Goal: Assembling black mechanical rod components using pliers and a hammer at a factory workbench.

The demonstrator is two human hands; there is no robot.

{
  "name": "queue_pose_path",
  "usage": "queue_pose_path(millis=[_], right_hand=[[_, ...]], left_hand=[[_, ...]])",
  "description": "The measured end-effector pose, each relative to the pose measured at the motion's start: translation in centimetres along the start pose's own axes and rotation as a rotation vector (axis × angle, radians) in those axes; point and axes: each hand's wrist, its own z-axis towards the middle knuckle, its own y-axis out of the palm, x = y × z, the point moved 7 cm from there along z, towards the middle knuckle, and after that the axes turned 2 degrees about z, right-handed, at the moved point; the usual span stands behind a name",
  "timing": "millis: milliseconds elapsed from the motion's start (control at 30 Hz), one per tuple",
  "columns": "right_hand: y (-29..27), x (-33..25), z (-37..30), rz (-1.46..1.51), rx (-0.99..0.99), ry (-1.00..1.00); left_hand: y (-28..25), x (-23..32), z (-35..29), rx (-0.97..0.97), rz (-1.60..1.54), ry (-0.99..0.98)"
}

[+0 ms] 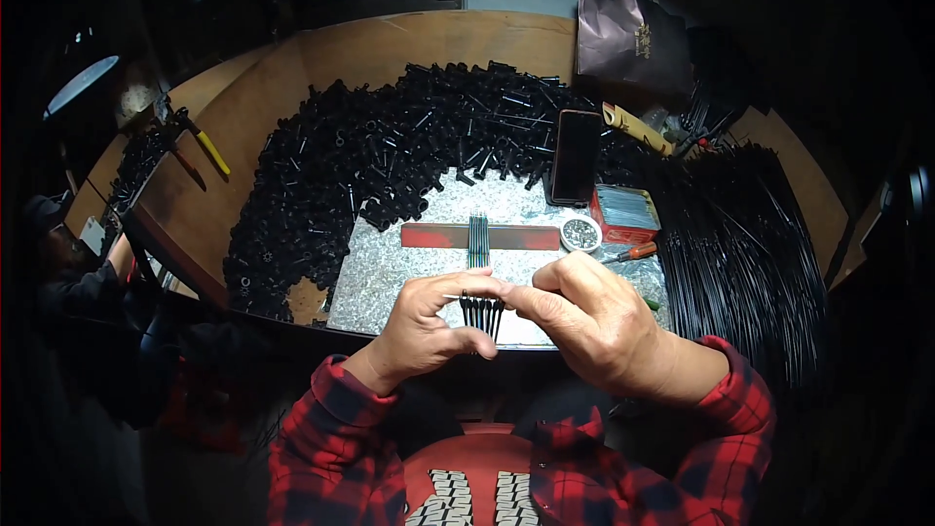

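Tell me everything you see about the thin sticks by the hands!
The sticks are thin and dark, with a blue-green shine; metal or plastic, I can't tell. They lie side by side across the red bar, running toward the person. Nearer, they fan out slightly, with thicker black parts, between the left hand's thumb and forefinger, which hides some. I can't tell whether the right hand touches them.

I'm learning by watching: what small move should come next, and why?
Probably a gentle nudge by the right hand to draw the thin dark rods together: their near ends look more spread than the part crossing the red bar, and that hand is close, beside the left hand.
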Motion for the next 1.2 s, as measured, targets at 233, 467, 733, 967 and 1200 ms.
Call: queue_pose_path(millis=[233,467,733,967,1200], right_hand=[[-0.6,0.4,-0.2,-0.058,-0.01,-0.001],[-0.7,0.4,-0.3,-0.111,-0.048,0.026],[-0.7,1.3,-0.5,0.033,-0.06,0.095],[0.9,3.2,0.0,0.523,-0.079,0.328],[2.1,2.1,0.9,0.424,-0.123,0.208]], left_hand=[[-1.2,-1.7,-0.4,0.097,-0.247,-0.18],[-1.7,-1.1,-0.4,0.159,-0.092,-0.097],[-1.5,-0.3,-0.3,0.127,0.004,-0.028],[-0.6,0.5,-0.1,0.075,-0.006,0.052],[0.6,-0.2,-1.6,0.034,0.08,0.009]])
